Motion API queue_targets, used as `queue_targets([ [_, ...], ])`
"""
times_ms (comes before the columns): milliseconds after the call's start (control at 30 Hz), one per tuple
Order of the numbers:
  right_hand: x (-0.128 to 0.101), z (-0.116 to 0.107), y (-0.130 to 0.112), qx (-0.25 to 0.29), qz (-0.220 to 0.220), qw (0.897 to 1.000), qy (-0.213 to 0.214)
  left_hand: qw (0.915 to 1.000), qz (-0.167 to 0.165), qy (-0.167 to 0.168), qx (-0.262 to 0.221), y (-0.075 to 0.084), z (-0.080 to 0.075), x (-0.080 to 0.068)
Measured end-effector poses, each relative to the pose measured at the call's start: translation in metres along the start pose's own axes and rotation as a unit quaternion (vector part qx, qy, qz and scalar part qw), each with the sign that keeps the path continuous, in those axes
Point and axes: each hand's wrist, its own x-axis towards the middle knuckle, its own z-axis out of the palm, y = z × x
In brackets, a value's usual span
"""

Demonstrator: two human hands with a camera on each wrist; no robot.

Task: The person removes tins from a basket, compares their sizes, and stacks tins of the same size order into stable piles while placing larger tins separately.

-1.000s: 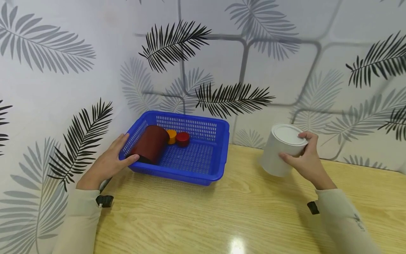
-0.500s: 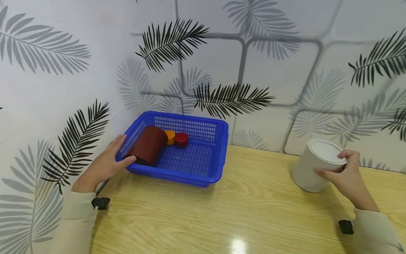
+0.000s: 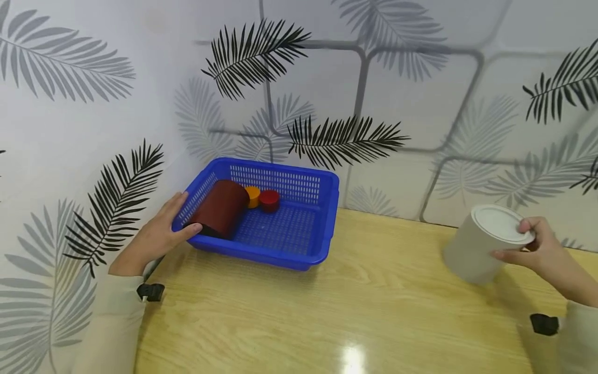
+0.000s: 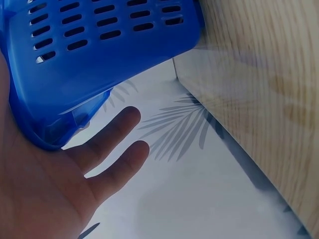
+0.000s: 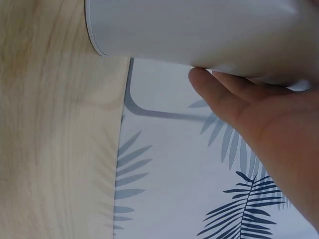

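Note:
A white canister [image 3: 476, 254] with a round recessed top stands on the right part of the table in the head view. My right hand [image 3: 548, 254] holds it by the upper edge, thumb on the side and fingers at the rim. The right wrist view shows the canister's smooth side [image 5: 169, 27] against those fingers. At the left, my left hand [image 3: 156, 234] rests on the near left corner of a blue plastic basket [image 3: 261, 255]. Its thumb lies on the rim. In the left wrist view, two fingers [image 4: 119, 164] stretch out straight past the basket's corner.
Inside the basket, a dark red cylinder [image 3: 221, 206] lies on its side at the left. Beside it are a small orange-yellow round piece [image 3: 253, 197] and a small red one [image 3: 269, 201]. Leaf-patterned walls [image 3: 392, 182] border the wooden table [image 3: 289, 311] behind and left.
My right hand has carried the white canister rightward, away from the basket, and its base has come down to the table. My left hand stays at the basket's corner.

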Motion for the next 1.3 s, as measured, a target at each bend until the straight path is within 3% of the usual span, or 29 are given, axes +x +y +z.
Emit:
queue_targets([
  [200,0.014,-0.007,-0.003,0.004,-0.044,0.999,0.001,0.9998,0.003,0.020,0.000,-0.001,-0.012,0.007],
  [400,0.013,-0.005,-0.007,0.014,-0.087,0.995,0.046,0.9998,0.008,0.018,-0.005,-0.001,-0.012,0.009],
  [567,0.009,-0.002,-0.028,-0.052,-0.032,0.990,0.128,0.9998,0.007,0.018,-0.004,0.000,-0.010,0.008],
  [667,0.008,0.002,-0.049,-0.110,0.014,0.980,0.167,0.9998,0.008,0.016,-0.005,0.001,-0.009,0.007],
  [833,0.004,0.016,-0.086,-0.130,0.015,0.969,0.208,0.9998,0.008,0.013,-0.010,0.001,-0.009,0.005],
  [967,0.007,0.032,-0.113,-0.133,-0.035,0.970,0.202,0.9998,0.004,0.007,-0.016,0.002,-0.006,0.003],
  [1200,0.030,0.057,-0.153,-0.084,-0.130,0.976,0.153,0.9997,0.004,0.008,-0.021,0.000,-0.001,0.000],
  [1300,0.040,0.066,-0.165,-0.092,-0.153,0.975,0.132,0.9997,0.004,0.007,-0.024,0.000,0.001,-0.001],
])
